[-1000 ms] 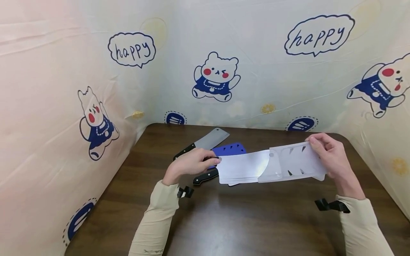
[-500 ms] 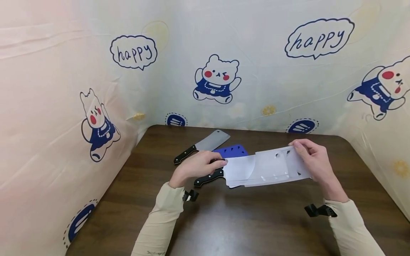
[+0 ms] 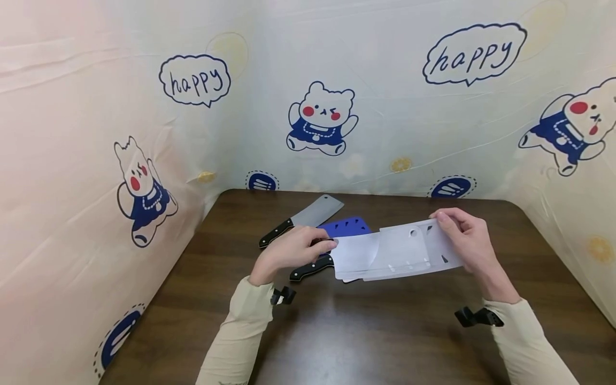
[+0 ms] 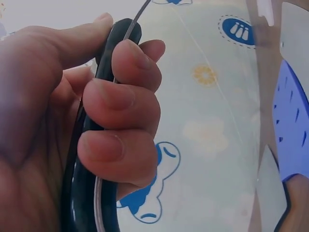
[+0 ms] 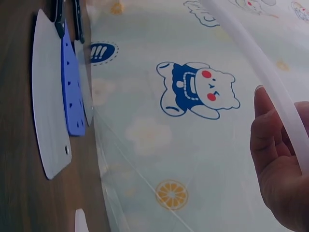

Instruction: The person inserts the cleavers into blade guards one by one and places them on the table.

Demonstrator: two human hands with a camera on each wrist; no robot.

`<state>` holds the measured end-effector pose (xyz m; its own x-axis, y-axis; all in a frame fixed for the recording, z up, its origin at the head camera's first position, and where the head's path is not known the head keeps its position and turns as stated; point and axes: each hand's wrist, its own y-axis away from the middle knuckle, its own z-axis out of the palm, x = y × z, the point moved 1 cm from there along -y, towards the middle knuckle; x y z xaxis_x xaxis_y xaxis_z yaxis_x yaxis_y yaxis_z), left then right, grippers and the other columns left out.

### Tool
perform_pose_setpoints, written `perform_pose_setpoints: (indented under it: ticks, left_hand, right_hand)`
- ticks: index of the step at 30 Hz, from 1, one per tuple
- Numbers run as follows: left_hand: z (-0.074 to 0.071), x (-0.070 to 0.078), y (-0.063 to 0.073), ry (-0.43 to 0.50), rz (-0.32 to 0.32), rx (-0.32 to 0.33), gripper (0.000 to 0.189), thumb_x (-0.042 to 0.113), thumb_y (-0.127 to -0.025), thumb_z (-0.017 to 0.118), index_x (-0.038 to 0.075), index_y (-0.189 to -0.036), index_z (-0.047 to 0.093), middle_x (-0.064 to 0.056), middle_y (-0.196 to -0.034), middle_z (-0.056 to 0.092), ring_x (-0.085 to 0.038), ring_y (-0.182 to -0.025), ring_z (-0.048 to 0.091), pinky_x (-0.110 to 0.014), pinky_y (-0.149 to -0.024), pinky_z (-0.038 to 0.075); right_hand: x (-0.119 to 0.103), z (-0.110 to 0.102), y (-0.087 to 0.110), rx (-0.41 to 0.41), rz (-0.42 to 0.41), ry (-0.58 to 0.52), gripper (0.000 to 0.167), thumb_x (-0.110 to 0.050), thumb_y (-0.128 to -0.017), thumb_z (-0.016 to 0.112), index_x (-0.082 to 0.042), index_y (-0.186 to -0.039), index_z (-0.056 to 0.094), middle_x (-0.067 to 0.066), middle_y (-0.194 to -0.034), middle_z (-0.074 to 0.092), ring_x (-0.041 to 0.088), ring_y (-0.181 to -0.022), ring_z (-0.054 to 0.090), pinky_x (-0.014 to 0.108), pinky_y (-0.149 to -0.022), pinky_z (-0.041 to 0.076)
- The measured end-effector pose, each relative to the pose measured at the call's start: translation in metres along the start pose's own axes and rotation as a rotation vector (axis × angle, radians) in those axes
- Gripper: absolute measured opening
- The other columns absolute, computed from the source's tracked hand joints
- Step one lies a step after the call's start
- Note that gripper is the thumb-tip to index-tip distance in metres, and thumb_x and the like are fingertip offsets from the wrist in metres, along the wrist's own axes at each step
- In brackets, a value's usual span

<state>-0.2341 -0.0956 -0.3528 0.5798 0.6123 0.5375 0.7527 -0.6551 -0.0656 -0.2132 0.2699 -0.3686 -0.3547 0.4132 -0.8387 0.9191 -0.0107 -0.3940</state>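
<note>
My left hand [image 3: 295, 248] grips the black handle [image 4: 79, 198] of a cleaver, fingers curled round it in the left wrist view. The cleaver's broad blade [image 3: 353, 254] points right in the head view, raised above the table. Over its far part sits a translucent white blade sheath [image 3: 404, 248] with small triangular cutouts; the blade's round hole shows through it. Pinching the sheath's right end is my right hand [image 3: 471, 243], thumb on the near face. In the right wrist view the sheath [image 5: 260, 67] appears as a pale curved edge.
On the brown table [image 3: 375, 331] lie a cleaver [image 3: 317, 211] at the back, a blue sheath [image 3: 348, 226] with triangular cutouts, and another cleaver with a black handle [image 3: 310, 267], its blade mostly hidden in the head view. A printed cloth [image 3: 385, 107] hangs behind the table.
My right hand has moved left with the white sheath, which covers more of the blade than a second ago. Over the last half second the hands hardly moved.
</note>
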Motion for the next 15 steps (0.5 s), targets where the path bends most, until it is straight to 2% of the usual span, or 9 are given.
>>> perform_pose_setpoints:
  ticks: [6, 12, 15]
  left_hand:
    - [-0.001, 0.003, 0.002, 0.015, 0.029, 0.022, 0.027, 0.034, -0.1, 0.055, 0.013, -0.089, 0.067, 0.006, -0.058, 0.05, -0.008, -0.051, 0.05, -0.024, -0.052, 0.038]
    - [0.013, 0.02, -0.006, -0.053, 0.092, 0.026, 0.03, 0.037, -0.102, 0.05, 0.016, -0.086, 0.063, 0.01, -0.062, 0.047, -0.002, -0.052, 0.045, -0.02, -0.054, 0.037]
    - [0.015, 0.021, -0.007, -0.074, 0.062, 0.037, 0.027, 0.038, -0.102, 0.051, 0.018, -0.086, 0.062, 0.01, -0.062, 0.045, -0.002, -0.051, 0.043, -0.02, -0.054, 0.036]
  right_hand:
    - [-0.006, 0.002, 0.003, 0.024, -0.002, -0.02, 0.027, -0.021, -0.101, 0.055, 0.0, -0.113, 0.065, -0.021, -0.096, 0.066, 0.003, -0.077, 0.063, 0.027, -0.056, 0.055]
    - [-0.012, 0.022, 0.008, -0.003, -0.017, -0.057, 0.026, -0.02, -0.101, 0.054, 0.002, -0.11, 0.066, -0.021, -0.095, 0.067, 0.005, -0.076, 0.06, 0.022, -0.059, 0.052]
    - [-0.014, 0.031, 0.009, -0.027, -0.015, -0.034, 0.028, -0.023, -0.102, 0.053, -0.001, -0.113, 0.065, -0.023, -0.099, 0.065, 0.005, -0.083, 0.06, 0.021, -0.065, 0.053]
